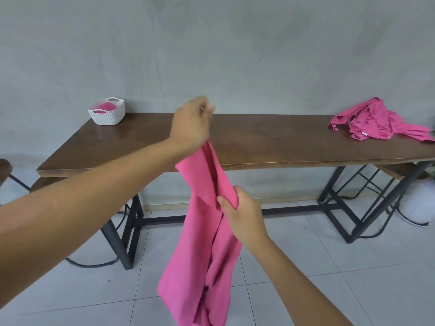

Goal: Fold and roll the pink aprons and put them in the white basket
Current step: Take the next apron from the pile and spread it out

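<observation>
The person's left hand (191, 124) is reaching up in front of the bench (259, 142). Its fingers (204, 107) are curling shut round the top end of a pink apron (204, 243), bunching the cloth under the palm. Lower and nearer, the right hand (243, 214) is pinching the apron's right edge partway down, with the thumb pressing on the near side and the other fingers wrapping behind the fabric.

The apron is hanging in the air between the two hands, just near of the bench's front edge. It is falling as a long narrow strip, seemingly folded lengthwise, with soft creases running down it. Its lower end is dropping out of view above the tiled floor (306, 267).

At the far left corner of the bench the white basket (107, 118) is sitting upright, with a pink roll (107, 106) lying inside it. At the far right end a heap of pink aprons (374, 121) is lying crumpled, well apart from the basket.
</observation>
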`<state>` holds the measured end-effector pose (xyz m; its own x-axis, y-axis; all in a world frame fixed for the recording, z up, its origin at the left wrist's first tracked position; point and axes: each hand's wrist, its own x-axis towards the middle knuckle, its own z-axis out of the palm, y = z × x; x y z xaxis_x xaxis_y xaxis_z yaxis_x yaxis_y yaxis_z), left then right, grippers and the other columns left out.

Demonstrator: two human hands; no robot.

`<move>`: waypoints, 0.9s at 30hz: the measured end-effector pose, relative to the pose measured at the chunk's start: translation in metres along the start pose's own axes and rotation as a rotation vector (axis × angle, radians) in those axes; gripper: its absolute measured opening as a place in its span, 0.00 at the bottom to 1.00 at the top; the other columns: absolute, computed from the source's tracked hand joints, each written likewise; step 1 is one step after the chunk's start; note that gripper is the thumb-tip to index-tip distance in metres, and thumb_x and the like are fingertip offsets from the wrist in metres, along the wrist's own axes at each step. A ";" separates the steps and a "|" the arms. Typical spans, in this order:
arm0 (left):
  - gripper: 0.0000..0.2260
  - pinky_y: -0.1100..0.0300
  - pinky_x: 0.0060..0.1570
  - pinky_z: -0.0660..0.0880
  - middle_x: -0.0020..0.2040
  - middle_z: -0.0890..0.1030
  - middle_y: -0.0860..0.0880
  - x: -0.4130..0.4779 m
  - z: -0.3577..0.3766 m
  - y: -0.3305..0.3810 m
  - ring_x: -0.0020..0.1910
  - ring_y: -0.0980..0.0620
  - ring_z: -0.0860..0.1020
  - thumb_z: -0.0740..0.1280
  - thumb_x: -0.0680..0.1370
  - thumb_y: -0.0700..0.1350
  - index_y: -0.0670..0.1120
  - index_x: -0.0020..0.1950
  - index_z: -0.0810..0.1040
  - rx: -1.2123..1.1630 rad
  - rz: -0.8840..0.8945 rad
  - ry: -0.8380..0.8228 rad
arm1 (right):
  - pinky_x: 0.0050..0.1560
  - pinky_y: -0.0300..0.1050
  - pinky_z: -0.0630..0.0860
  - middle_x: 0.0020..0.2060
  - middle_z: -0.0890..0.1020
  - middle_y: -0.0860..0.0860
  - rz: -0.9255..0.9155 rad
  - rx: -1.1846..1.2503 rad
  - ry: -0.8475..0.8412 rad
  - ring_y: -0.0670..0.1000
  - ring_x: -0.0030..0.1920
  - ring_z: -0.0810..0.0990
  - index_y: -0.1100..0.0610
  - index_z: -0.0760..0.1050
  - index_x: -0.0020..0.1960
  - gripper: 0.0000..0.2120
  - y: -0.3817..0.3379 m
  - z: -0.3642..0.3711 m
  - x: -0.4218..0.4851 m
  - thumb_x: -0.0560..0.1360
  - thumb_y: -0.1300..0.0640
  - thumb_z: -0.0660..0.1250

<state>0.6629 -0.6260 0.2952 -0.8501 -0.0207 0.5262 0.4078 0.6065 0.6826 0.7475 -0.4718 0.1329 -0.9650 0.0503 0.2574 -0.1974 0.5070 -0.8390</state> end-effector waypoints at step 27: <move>0.07 0.64 0.41 0.76 0.34 0.84 0.48 -0.100 0.102 0.021 0.33 0.56 0.80 0.75 0.77 0.43 0.44 0.39 0.87 -0.061 -0.250 -0.605 | 0.29 0.39 0.59 0.22 0.67 0.44 -0.018 0.032 0.020 0.46 0.27 0.64 0.53 0.70 0.31 0.19 0.059 -0.107 -0.011 0.74 0.53 0.75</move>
<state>0.7228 -0.5302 0.2048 -0.9518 0.3062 -0.0179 0.1766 0.5946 0.7844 0.7653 -0.3502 0.1314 -0.9576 0.0592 0.2819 -0.2203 0.4799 -0.8492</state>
